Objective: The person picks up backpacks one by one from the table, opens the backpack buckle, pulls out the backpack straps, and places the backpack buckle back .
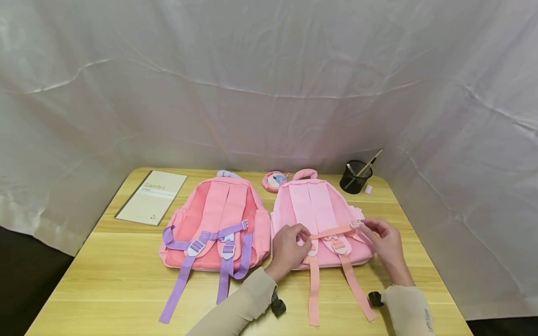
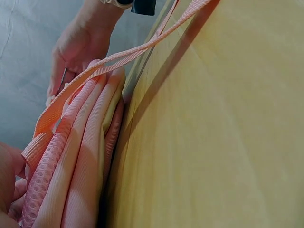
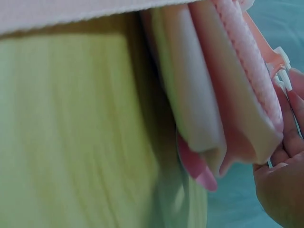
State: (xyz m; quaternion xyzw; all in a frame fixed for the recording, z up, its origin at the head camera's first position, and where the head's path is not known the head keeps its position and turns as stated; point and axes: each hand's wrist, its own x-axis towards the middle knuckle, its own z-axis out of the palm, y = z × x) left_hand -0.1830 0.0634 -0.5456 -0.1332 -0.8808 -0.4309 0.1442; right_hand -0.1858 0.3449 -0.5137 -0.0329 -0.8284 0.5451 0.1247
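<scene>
A light pink backpack [image 1: 308,198] lies with its shoulder straps facing up. Across it runs an orange chest strap [image 1: 334,231], drawn fairly straight between the two hands. My left hand [image 1: 290,247] pinches the strap's left end with thumb and finger. At the other end, beside the backpack's right edge, my right hand [image 1: 386,240] holds the white buckle [image 3: 284,66] in its fingertips. Two loose orange webbing tails [image 1: 314,289] hang toward the front. The left wrist view shows the orange strap [image 2: 61,102] above the mesh back panel [image 2: 50,164].
To the left lies a coral backpack [image 1: 224,200] with purple straps [image 1: 180,289]. A notebook [image 1: 153,198] is at the back left. Behind the bags sits a small round pink pouch [image 1: 272,181]. A black mesh pen cup [image 1: 355,184] and a pink eraser-like block [image 1: 368,189] stand back right.
</scene>
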